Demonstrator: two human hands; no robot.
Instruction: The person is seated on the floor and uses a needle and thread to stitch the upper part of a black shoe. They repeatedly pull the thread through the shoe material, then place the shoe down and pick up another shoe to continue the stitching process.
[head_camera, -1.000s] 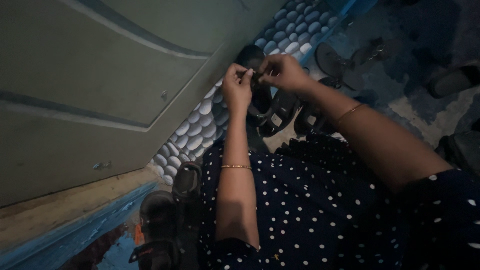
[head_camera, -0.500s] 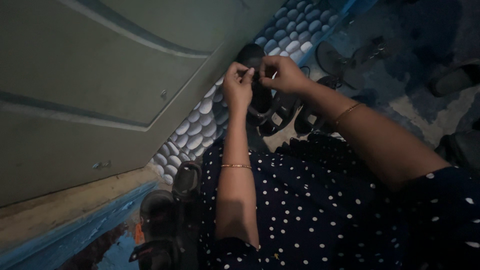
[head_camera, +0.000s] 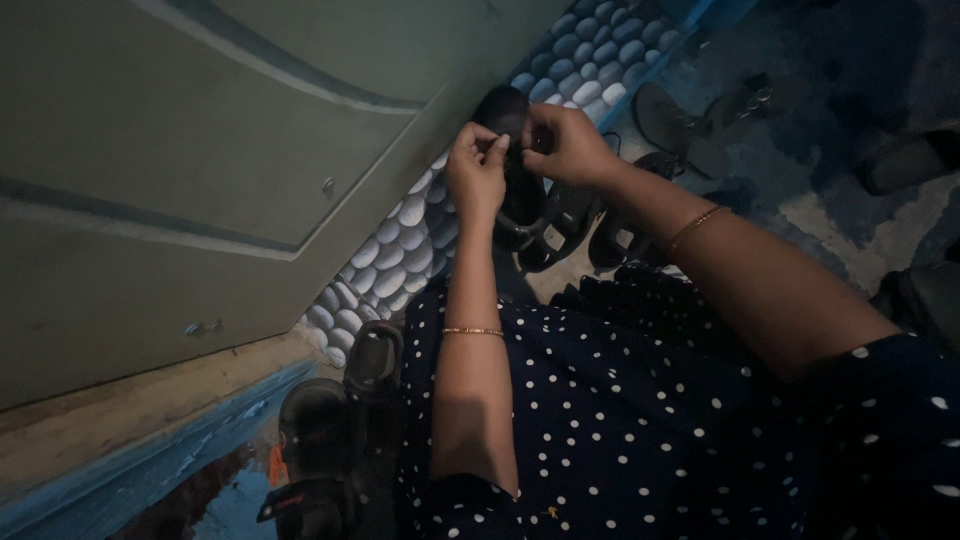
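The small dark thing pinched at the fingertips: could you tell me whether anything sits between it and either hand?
Nothing visible does. The left hand and right hand meet directly on the small dark thing, above the dark shoes; it is too dim to identify.

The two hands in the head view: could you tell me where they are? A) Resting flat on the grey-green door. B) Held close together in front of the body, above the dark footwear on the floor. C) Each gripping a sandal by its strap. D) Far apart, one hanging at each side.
B: the left hand and right hand meet, fingertips pinched together over something too small to make out, above the dark footwear.
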